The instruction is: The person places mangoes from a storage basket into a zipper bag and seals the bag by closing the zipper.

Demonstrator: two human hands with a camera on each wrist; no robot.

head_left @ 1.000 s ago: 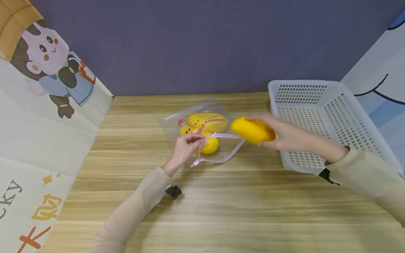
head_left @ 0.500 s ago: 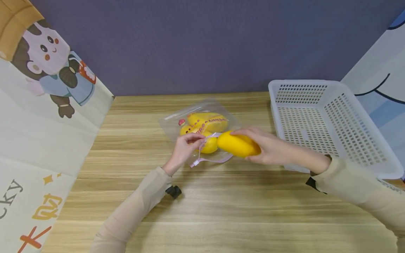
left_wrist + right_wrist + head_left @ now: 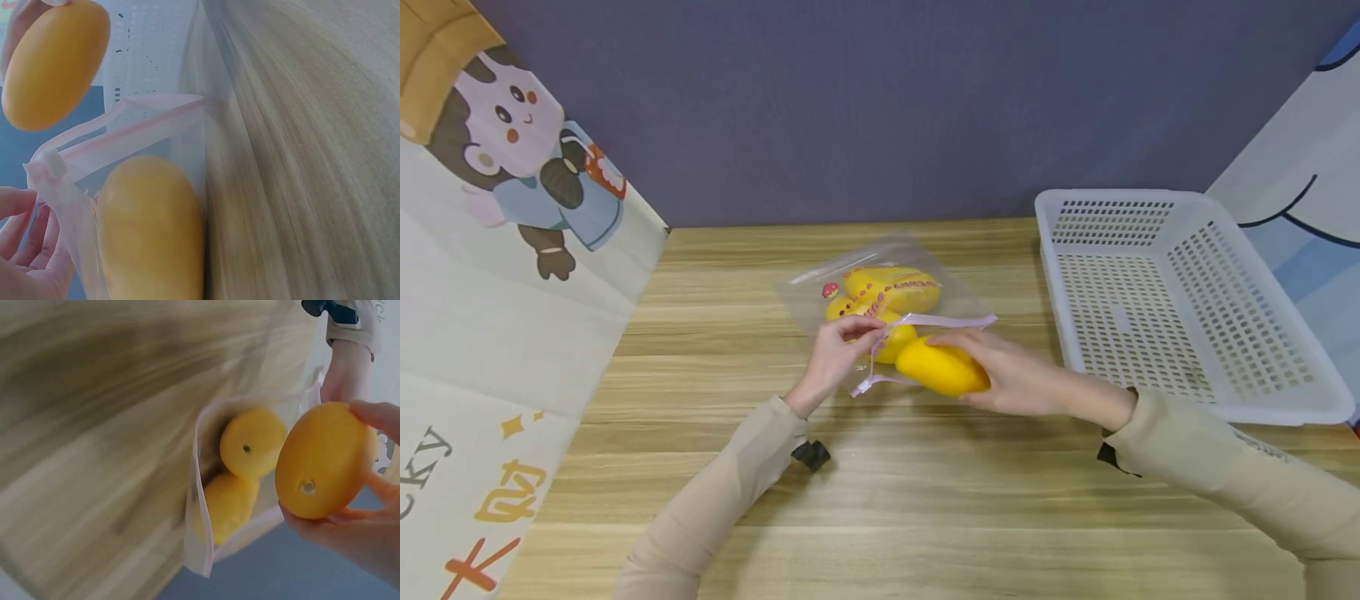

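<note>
**Yellow mango at the mouth of the zip bag**

Wooden table top (image 3: 925,500) with pale stripes fills the room's middle, with a dark purple wall (image 3: 880,100) behind it and cartoon-printed panels (image 3: 497,250) standing at the left and right sides.

On the table lies a clear plastic zip bag with a pink closing strip (image 3: 880,287). The person's left hand (image 3: 838,350) pinches the pink strip at the near edge of the opening; in my judgement this lifts the upper lip so the mouth stays open, and the left wrist view shows the strip arched up above the table. The person's right hand (image 3: 1015,375) has its fingers curled around a smooth yellow oval mango (image 3: 942,368) and holds it just at the bag's mouth, with the narrow end turned toward the opening. It seems to be held lengthwise so that it fits through the gap. The mango is not inside; it is in the air just beside the pink strip.

A white perforated plastic basket (image 3: 1180,250) stands to the right, well apart from the bag, and I see nothing in it.

Counting: one bag, one basket, two hands. For the mangoes, the right wrist view shows two inside the bag (image 3: 253,444) and one in the hand, so three in all. The head view may hint at one more behind the bag's print, but I cannot tell.
</note>
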